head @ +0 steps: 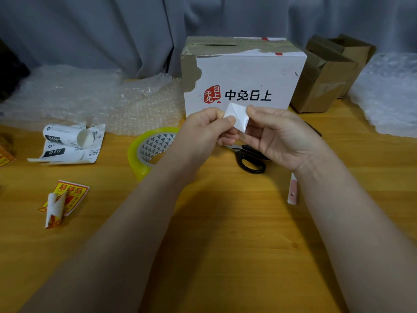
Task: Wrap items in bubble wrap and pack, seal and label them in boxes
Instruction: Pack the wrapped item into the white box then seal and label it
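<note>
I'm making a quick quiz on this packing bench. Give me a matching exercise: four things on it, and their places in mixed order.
Things:
1. white box
2. tape roll
3. scissors
4. small white sticker

Places:
A. pinched between the left hand and right hand
B. on the table under the right hand
C. standing behind both hands
D. on the table beside the left forearm

Pairs: 1-C, 2-D, 3-B, 4-A

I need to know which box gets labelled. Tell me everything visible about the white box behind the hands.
The white box stands upright on the wooden table, closed. It is cardboard with a white skin torn off along the top and left corner, baring brown. A red seal and black characters mark its front. Bubble wrap lies at its left.
</note>
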The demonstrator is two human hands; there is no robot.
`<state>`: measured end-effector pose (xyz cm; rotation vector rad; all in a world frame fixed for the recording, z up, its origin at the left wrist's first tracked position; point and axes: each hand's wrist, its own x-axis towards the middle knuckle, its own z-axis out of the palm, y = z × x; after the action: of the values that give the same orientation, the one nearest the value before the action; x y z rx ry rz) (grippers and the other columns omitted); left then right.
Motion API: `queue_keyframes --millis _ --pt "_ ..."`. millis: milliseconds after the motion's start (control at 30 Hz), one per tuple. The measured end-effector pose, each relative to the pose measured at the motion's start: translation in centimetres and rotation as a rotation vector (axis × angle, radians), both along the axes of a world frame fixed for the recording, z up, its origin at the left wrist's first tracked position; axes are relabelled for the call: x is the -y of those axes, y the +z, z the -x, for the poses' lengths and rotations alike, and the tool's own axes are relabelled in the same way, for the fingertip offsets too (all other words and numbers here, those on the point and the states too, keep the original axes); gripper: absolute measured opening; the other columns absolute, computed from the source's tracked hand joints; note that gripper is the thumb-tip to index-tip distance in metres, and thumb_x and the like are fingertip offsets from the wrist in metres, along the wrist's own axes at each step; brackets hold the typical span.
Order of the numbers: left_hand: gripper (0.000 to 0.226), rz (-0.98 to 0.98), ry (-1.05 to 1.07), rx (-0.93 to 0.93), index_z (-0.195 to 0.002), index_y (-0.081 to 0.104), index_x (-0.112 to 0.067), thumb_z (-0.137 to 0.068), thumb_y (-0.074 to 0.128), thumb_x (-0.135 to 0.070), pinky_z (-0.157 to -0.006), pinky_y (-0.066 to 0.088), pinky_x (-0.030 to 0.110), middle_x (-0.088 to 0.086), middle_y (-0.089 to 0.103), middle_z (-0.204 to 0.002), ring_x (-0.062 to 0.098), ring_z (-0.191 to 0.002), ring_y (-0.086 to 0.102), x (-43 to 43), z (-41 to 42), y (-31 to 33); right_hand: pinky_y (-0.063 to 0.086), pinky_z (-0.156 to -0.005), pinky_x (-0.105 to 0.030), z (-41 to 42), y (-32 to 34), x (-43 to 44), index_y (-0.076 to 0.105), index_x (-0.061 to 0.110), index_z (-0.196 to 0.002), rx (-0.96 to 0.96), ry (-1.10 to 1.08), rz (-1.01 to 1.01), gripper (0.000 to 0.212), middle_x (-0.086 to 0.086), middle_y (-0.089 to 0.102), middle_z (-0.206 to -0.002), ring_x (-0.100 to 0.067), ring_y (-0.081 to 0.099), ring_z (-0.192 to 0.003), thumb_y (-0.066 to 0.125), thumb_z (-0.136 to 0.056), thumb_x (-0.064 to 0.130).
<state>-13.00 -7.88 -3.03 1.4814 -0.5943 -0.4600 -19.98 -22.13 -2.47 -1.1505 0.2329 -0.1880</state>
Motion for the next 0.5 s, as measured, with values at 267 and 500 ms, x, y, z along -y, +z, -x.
queue_keyframes --millis 267,500 --pt "0.019 0.079 0.03 0.029 -0.077 0.057 -0.007 -0.095 0.051 -0.008 -0.07 0.052 0.02 0.003 0.066 -0.073 0.009 -0.071 0.064 0.0 0.2 0.4 0.055 -0.081 -0.029 0.1 0.0 -0.5 0.062 -0.003 -0.114 0.087 0.063 0.003 0.054 -0.014 0.069 -0.102 -0.021 0.067 -0.097 0.059 -0.077 0.036" --pt "0.014 0.014 0.108 0.163 -0.083 0.061 -0.007 -0.094 0.054 -0.012 -0.07 0.052 0.019 0.001 0.066 -0.074 0.005 -0.069 0.063 -0.3 -0.1 0.2 0.054 -0.077 -0.026 -0.4 -0.9 -1.2 0.07 0.005 -0.09 0.069 -0.093 0.35 0.02 -0.011 0.073 -0.091 -0.021 0.07 -0.091 0.071 -0.077 0.02"
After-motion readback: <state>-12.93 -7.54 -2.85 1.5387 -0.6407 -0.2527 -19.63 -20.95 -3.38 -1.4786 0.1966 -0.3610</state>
